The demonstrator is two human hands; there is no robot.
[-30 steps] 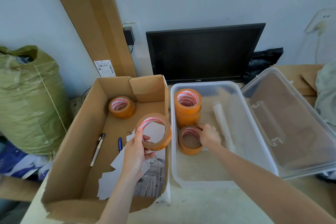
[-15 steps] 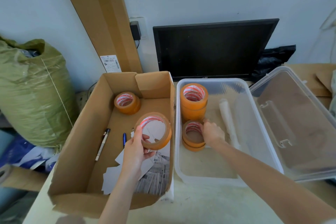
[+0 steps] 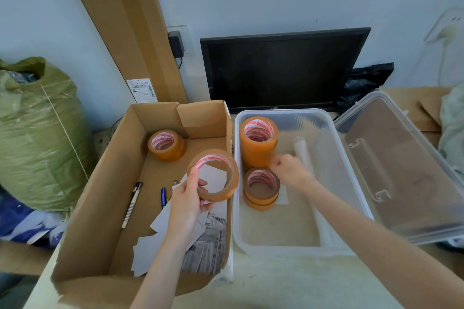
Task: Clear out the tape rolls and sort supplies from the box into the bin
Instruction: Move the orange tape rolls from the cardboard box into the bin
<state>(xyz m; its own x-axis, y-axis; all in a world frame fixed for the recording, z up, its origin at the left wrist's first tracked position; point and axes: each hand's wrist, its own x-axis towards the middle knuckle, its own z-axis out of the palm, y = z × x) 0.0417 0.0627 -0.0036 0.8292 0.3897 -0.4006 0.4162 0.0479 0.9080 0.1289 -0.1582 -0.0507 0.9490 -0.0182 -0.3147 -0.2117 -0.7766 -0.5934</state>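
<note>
As held, the left hand (image 3: pixel 187 204) pinches a roll (image 3: pixel 214 174) through its core, thumb outside: light, rigid, slick-sided. Right hand (image 3: pixel 288 170) is loosely curled, holding nothing visible.

A long flat cardboard panel (image 3: pixel 125 30) is leaning against the far wall, carrying a white barcode label (image 3: pixel 142 90) near its lower end. Just right of it, a black adapter (image 3: pixel 176 44) is sitting in a wall socket. A dark monitor (image 3: pixel 281 70) is standing at the far side, screen off. Right of the monitor, something black and crumpled, possibly a plastic bag (image 3: pixel 366 83), is lying against the wall. On the far left, a bulging green woven sack (image 3: pixel 37 138) is standing.
</note>
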